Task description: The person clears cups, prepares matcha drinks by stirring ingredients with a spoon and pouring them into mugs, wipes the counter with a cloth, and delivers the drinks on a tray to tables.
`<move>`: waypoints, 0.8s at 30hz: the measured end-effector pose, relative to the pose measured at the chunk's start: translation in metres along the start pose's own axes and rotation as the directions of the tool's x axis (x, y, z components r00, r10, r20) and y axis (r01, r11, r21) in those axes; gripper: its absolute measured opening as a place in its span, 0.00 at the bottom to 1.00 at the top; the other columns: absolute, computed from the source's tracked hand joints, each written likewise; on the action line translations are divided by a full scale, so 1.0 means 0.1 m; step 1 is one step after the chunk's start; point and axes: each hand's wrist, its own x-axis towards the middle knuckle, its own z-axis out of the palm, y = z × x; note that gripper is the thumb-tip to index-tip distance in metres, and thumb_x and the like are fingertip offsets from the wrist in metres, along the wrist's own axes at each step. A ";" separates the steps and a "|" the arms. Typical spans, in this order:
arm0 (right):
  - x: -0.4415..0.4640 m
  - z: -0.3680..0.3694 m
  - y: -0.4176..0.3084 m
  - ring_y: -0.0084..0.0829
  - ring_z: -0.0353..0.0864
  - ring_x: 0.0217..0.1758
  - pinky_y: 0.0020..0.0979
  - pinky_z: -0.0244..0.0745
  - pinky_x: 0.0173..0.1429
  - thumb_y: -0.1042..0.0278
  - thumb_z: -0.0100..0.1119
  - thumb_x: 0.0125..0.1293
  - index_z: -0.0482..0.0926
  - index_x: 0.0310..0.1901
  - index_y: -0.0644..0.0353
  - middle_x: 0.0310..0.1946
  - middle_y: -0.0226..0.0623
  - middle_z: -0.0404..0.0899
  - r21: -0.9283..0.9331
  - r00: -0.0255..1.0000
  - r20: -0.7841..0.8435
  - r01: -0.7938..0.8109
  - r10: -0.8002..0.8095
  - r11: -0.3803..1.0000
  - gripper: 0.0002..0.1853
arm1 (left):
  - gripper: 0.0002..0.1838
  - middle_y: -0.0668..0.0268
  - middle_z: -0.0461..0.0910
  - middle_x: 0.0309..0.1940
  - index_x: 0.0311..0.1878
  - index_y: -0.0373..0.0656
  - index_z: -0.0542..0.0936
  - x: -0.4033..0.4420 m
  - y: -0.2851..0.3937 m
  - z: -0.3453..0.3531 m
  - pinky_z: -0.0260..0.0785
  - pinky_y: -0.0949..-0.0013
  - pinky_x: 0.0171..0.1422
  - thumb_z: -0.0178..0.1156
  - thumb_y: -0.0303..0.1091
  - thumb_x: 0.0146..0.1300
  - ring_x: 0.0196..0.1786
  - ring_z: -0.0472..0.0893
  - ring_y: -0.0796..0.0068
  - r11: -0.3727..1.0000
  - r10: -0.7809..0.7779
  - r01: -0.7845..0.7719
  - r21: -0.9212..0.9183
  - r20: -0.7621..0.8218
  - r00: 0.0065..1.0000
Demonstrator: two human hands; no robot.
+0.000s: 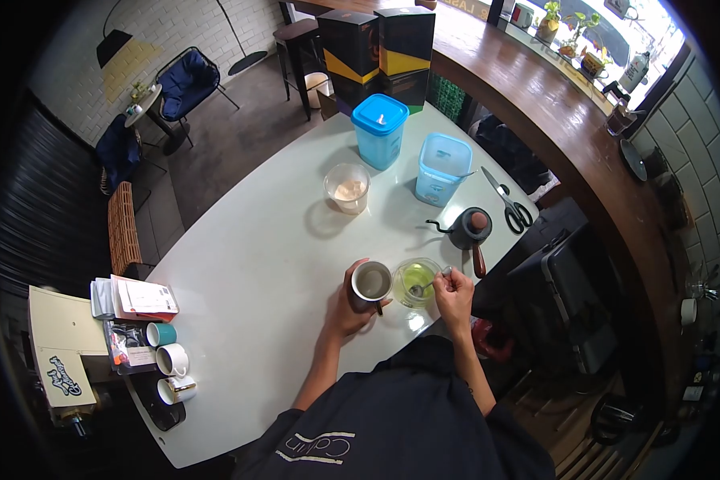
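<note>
My left hand (pixel 349 310) is wrapped round a metal cup (pixel 371 282) with a pale liquid inside. Right beside it stands a clear glass bowl (pixel 405 298) of yellow-green liquid. My right hand (pixel 454 298) pinches the handle of a spoon (pixel 426 287), whose bowl end is in that liquid. Behind the bowl is a dark kettle (pixel 470 230) with a thin curved spout and a wooden handle. A clear cup (pixel 347 190) with pale contents stands farther back on the white table (pixel 256 264).
A lidded blue container (pixel 380 132), an open blue container (pixel 442 170) and scissors (pixel 508 202) lie toward the back. Black boxes (pixel 376 56) stand at the far edge. Mugs (pixel 172 360) and a card box (pixel 144 298) are at the left edge.
</note>
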 end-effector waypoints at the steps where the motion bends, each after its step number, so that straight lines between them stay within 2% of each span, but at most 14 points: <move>1: 0.00 0.01 0.01 0.19 0.57 0.20 0.30 0.54 0.25 0.67 0.63 0.57 0.65 0.20 0.66 0.14 0.31 0.59 -0.019 1.000 -0.013 0.002 -0.003 1.000 0.18 | 0.50 0.63 0.73 0.56 0.70 0.46 0.58 0.00 0.00 0.00 0.68 0.64 0.63 0.78 0.33 0.47 0.59 0.75 0.69 1.000 -0.001 0.001 -0.002 -0.004 1.000; 8: 0.00 0.05 -0.02 0.20 0.56 0.18 0.31 0.54 0.24 0.68 0.63 0.54 0.66 0.18 0.68 0.11 0.30 0.58 -0.007 0.998 -0.064 -0.004 0.003 1.000 0.18 | 0.49 0.62 0.70 0.59 0.70 0.45 0.58 -0.02 0.01 -0.03 0.67 0.64 0.65 0.78 0.33 0.47 0.62 0.73 0.69 0.999 -0.028 0.029 -0.045 0.020 0.999; 12: 0.08 0.00 0.03 0.20 0.57 0.18 0.31 0.54 0.24 0.68 0.64 0.53 0.67 0.17 0.68 0.11 0.30 0.59 -0.055 1.000 -0.029 -0.004 0.003 0.999 0.17 | 0.49 0.62 0.70 0.60 0.70 0.45 0.58 -0.01 0.00 -0.02 0.67 0.64 0.66 0.78 0.33 0.47 0.63 0.72 0.69 0.997 -0.062 0.063 -0.041 0.028 0.998; 16: 0.17 -0.10 -0.16 0.19 0.56 0.17 0.32 0.54 0.23 0.69 0.64 0.51 0.65 0.16 0.67 0.10 0.32 0.58 -0.046 0.998 -0.009 0.068 -0.069 0.997 0.18 | 0.49 0.62 0.70 0.60 0.71 0.45 0.58 -0.01 -0.03 -0.02 0.67 0.64 0.66 0.78 0.32 0.47 0.63 0.72 0.69 0.999 -0.038 0.038 -0.006 0.018 0.999; 19: 0.28 -0.22 -0.41 0.23 0.58 0.15 0.31 0.54 0.23 0.70 0.64 0.49 0.63 0.16 0.67 0.10 0.36 0.58 -0.102 0.978 0.052 0.208 -0.204 0.973 0.17 | 0.48 0.63 0.70 0.60 0.71 0.47 0.59 -0.02 0.04 -0.02 0.67 0.64 0.65 0.77 0.32 0.48 0.63 0.72 0.70 0.998 -0.058 0.059 -0.034 0.020 0.998; 20: 0.32 -0.25 -0.53 0.23 0.58 0.15 0.31 0.54 0.23 0.70 0.64 0.49 0.63 0.16 0.67 0.10 0.36 0.58 -0.104 0.977 0.056 0.212 -0.207 0.972 0.17 | 0.46 0.62 0.75 0.55 0.69 0.48 0.61 -0.02 0.03 -0.01 0.70 0.63 0.60 0.77 0.33 0.48 0.58 0.76 0.65 1.000 -0.020 0.020 -0.023 -0.023 1.000; 21: 0.36 -0.29 -0.68 0.24 0.58 0.15 0.31 0.55 0.23 0.71 0.64 0.49 0.63 0.16 0.66 0.11 0.37 0.59 -0.143 0.953 0.080 0.300 -0.291 0.943 0.17 | 0.44 0.60 0.79 0.51 0.67 0.49 0.63 -0.03 0.01 0.00 0.74 0.62 0.56 0.77 0.35 0.48 0.54 0.81 0.60 1.000 0.018 -0.019 -0.009 -0.066 0.998; 22: 0.39 -0.31 -0.80 0.26 0.58 0.15 0.31 0.55 0.23 0.71 0.64 0.49 0.63 0.17 0.66 0.11 0.37 0.59 -0.179 0.922 0.108 0.386 -0.372 0.905 0.17 | 0.44 0.60 0.79 0.51 0.67 0.49 0.63 -0.03 -0.01 0.00 0.74 0.62 0.56 0.77 0.35 0.48 0.54 0.81 0.60 1.000 0.018 -0.019 -0.012 -0.071 0.997; 24: 0.47 -0.34 -0.93 0.30 0.59 0.15 0.32 0.57 0.23 0.71 0.64 0.47 0.64 0.17 0.66 0.12 0.38 0.60 -0.170 0.906 0.138 0.419 -0.400 0.892 0.16 | 0.44 0.61 0.80 0.49 0.67 0.49 0.64 -0.02 -0.06 0.00 0.74 0.63 0.55 0.77 0.35 0.48 0.52 0.81 0.61 0.998 0.043 -0.039 0.051 -0.076 0.996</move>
